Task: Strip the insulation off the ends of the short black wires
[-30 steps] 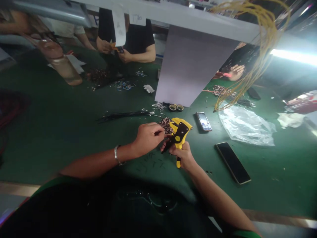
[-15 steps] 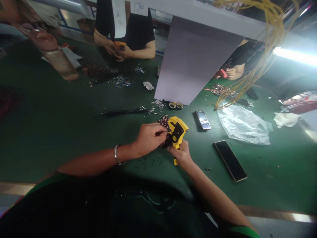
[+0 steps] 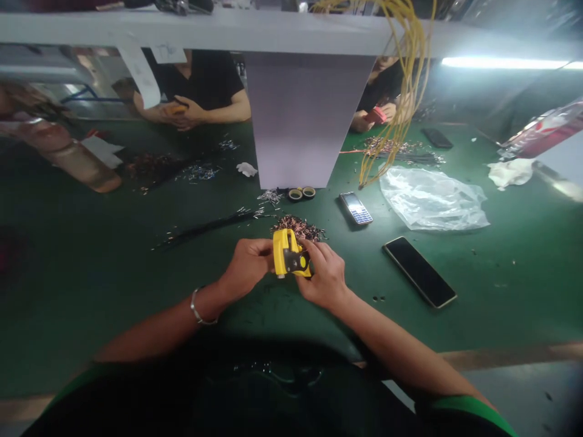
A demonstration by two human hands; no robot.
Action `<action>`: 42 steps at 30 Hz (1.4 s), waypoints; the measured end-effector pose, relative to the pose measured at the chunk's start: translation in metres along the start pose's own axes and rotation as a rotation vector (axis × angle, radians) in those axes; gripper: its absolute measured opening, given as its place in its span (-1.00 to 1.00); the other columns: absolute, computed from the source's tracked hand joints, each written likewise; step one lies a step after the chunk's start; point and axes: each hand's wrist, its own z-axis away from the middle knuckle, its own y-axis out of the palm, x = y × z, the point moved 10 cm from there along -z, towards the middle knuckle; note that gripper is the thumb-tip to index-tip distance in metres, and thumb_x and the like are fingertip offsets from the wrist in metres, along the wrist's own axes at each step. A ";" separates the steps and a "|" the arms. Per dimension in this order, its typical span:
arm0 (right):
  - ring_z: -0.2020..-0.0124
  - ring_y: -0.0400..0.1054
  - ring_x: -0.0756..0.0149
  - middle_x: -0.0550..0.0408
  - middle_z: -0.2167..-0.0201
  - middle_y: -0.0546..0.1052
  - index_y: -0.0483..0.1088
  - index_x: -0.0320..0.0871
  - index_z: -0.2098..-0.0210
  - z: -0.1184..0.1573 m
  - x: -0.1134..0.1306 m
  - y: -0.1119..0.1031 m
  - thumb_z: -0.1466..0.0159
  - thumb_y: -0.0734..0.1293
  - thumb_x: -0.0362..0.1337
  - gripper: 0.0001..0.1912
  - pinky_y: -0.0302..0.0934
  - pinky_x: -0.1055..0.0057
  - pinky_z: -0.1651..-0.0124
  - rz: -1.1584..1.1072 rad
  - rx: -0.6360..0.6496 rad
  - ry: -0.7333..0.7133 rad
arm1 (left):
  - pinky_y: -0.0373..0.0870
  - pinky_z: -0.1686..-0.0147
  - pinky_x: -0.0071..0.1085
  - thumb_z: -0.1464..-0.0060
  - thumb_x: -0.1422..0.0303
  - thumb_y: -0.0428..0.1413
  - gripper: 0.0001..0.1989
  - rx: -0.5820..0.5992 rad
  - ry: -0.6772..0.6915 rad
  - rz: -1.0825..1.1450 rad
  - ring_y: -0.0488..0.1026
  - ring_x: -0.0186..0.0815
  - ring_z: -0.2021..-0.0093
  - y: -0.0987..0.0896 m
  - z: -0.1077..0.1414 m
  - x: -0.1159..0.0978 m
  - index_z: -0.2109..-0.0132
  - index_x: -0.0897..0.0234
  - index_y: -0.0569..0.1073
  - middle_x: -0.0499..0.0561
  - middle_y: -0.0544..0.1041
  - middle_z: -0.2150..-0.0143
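A yellow and black wire stripper [image 3: 286, 255] is gripped in my right hand [image 3: 328, 273], its yellow head turned to the left. My left hand [image 3: 246, 267] is beside that head, fingers pinched together. Their tips are partly hidden by the tool, so what they hold cannot be made out. Just beyond the tool lies a pile of short copper-coloured wire pieces [image 3: 300, 228]. To the left, a bundle of black wires [image 3: 204, 227] with shiny ends lies across the green table [image 3: 91, 267].
Small silvery pieces [image 3: 270, 197] and two tape rolls [image 3: 302, 193] lie by a pale panel [image 3: 296, 121]. At right are a keypad phone [image 3: 356, 209], a smartphone [image 3: 419, 272] and a plastic bag [image 3: 432, 197]. Yellow wires [image 3: 405, 91] hang from the shelf [image 3: 204, 33]. Two co-workers sit opposite.
The wire stripper has swung round in my right hand, its head now pointing left instead of up and right. My left hand has shifted slightly left. The camera view has levelled and turned right.
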 end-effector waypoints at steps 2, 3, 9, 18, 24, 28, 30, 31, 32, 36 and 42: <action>0.17 0.45 0.02 -0.16 0.16 0.55 0.29 -0.23 -0.08 0.000 -0.001 -0.001 -0.06 0.30 -0.33 -0.45 0.40 0.13 0.11 -0.007 -0.014 0.002 | 0.22 0.58 -0.56 0.12 0.38 0.31 -0.90 -0.004 -0.001 -0.016 0.28 -0.51 0.58 -0.001 0.001 -0.001 0.40 0.32 0.61 -0.11 0.43 0.60; 0.17 0.46 0.02 -0.16 0.17 0.55 0.29 -0.23 -0.06 0.000 -0.001 -0.001 -0.06 0.30 -0.33 -0.46 0.40 0.13 0.12 -0.012 -0.018 0.007 | 0.23 0.57 -0.56 0.12 0.39 0.31 -0.91 -0.003 0.004 -0.023 0.29 -0.50 0.57 -0.001 0.002 -0.003 0.39 0.32 0.62 -0.11 0.44 0.59; 0.21 0.48 0.06 -0.13 0.19 0.56 0.29 -0.18 -0.01 -0.001 -0.002 -0.002 -0.08 0.28 -0.32 -0.53 0.42 0.15 0.15 -0.021 -0.052 0.003 | 0.20 0.56 -0.56 0.12 0.46 0.24 -0.88 -0.001 0.003 -0.069 0.26 -0.52 0.57 0.000 0.003 -0.009 0.35 0.28 0.64 -0.12 0.44 0.60; 0.34 0.45 0.13 -0.09 0.33 0.55 0.31 -0.19 0.14 -0.001 0.002 -0.004 -0.14 0.26 -0.27 -0.71 0.36 0.27 0.30 0.036 -0.065 -0.039 | 0.24 0.52 -0.56 0.15 0.44 0.28 -0.90 0.007 -0.012 -0.063 0.30 -0.51 0.53 0.003 0.004 -0.011 0.37 0.30 0.63 -0.11 0.47 0.57; 0.46 0.36 0.21 0.00 0.48 0.48 0.29 -0.15 0.26 -0.002 0.002 -0.004 -0.15 0.25 -0.28 -0.85 0.23 0.34 0.42 0.064 -0.065 -0.042 | 0.25 0.52 -0.54 0.11 0.41 0.25 -0.93 0.008 0.023 -0.125 0.30 -0.50 0.54 0.003 0.004 -0.013 0.40 0.32 0.62 -0.10 0.47 0.58; 0.53 0.30 0.25 0.07 0.55 0.43 0.26 -0.13 0.33 -0.002 0.002 -0.004 -0.14 0.24 -0.30 -0.91 0.13 0.36 0.48 0.079 -0.062 -0.054 | 0.23 0.53 -0.55 0.09 0.41 0.22 -0.93 0.015 0.045 -0.146 0.30 -0.49 0.55 0.003 0.003 -0.016 0.42 0.32 0.61 -0.11 0.46 0.60; 0.55 0.28 0.27 0.08 0.57 0.41 0.24 -0.12 0.36 -0.002 0.002 -0.003 -0.15 0.25 -0.30 -0.93 0.10 0.37 0.49 0.076 -0.052 -0.064 | 0.23 0.53 -0.54 0.11 0.41 0.24 -0.93 0.017 0.035 -0.136 0.30 -0.49 0.55 0.003 0.003 -0.016 0.42 0.32 0.61 -0.10 0.47 0.59; 0.56 0.27 0.28 0.09 0.58 0.41 0.23 -0.11 0.38 -0.002 0.003 -0.002 -0.15 0.24 -0.30 -0.94 0.09 0.37 0.50 0.072 -0.047 -0.069 | 0.24 0.52 -0.54 0.13 0.41 0.26 -0.93 0.019 0.027 -0.129 0.31 -0.48 0.54 0.003 0.003 -0.016 0.42 0.32 0.61 -0.10 0.48 0.58; 0.56 0.27 0.28 0.09 0.58 0.40 0.22 -0.11 0.38 -0.001 0.003 -0.001 -0.15 0.24 -0.30 -0.94 0.08 0.37 0.50 0.067 -0.044 -0.073 | 0.25 0.51 -0.54 0.15 0.41 0.27 -0.93 0.022 0.021 -0.123 0.32 -0.48 0.53 0.004 0.003 -0.016 0.42 0.32 0.61 -0.10 0.48 0.57; 0.56 0.27 0.29 0.10 0.59 0.40 0.20 -0.10 0.38 0.000 0.002 0.002 -0.15 0.24 -0.30 -0.94 0.07 0.37 0.50 0.052 -0.032 -0.069 | 0.27 0.49 -0.53 0.16 0.43 0.26 -0.94 0.019 0.005 -0.124 0.33 -0.47 0.52 0.002 0.003 -0.012 0.43 0.33 0.60 -0.08 0.49 0.55; 0.58 0.27 0.30 0.12 0.61 0.39 0.19 -0.10 0.39 0.002 0.000 0.005 -0.15 0.22 -0.31 -0.94 0.06 0.39 0.51 0.018 -0.027 -0.064 | 0.31 0.47 -0.50 0.14 0.44 0.21 -0.96 0.035 0.013 -0.164 0.34 -0.44 0.50 0.001 0.003 -0.010 0.47 0.33 0.55 -0.06 0.48 0.54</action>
